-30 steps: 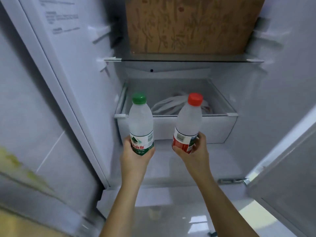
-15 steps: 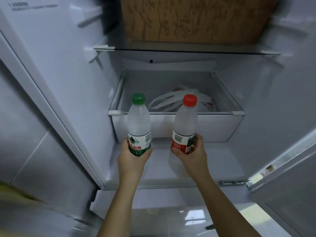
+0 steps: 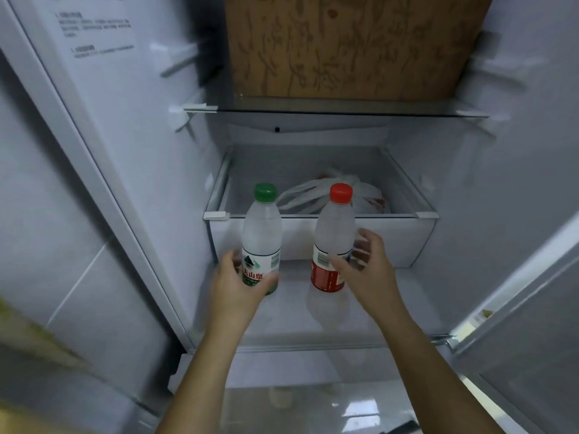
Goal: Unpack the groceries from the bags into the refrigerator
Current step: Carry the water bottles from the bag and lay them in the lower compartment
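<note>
Two water bottles stand upright on the refrigerator's bottom shelf [image 3: 376,302]. The green-capped bottle [image 3: 261,233] is on the left, and my left hand [image 3: 235,283] is still wrapped around its lower part. The red-capped bottle [image 3: 333,236] with a red label stands to the right. My right hand [image 3: 366,267] is beside it with fingers spread, just off the bottle. A white plastic bag [image 3: 316,195] with something red inside lies in the clear drawer [image 3: 407,242] behind the bottles.
A glass shelf [image 3: 344,112] above carries a brown board-like panel [image 3: 354,45]. The fridge's left wall [image 3: 131,136] and the open right door [image 3: 532,308] bound the space. Glossy floor [image 3: 313,408] shows below the fridge.
Both bottles went from held in the air to standing on the bottom shelf. My right hand has let go of the red-capped bottle and its fingers have spread.
</note>
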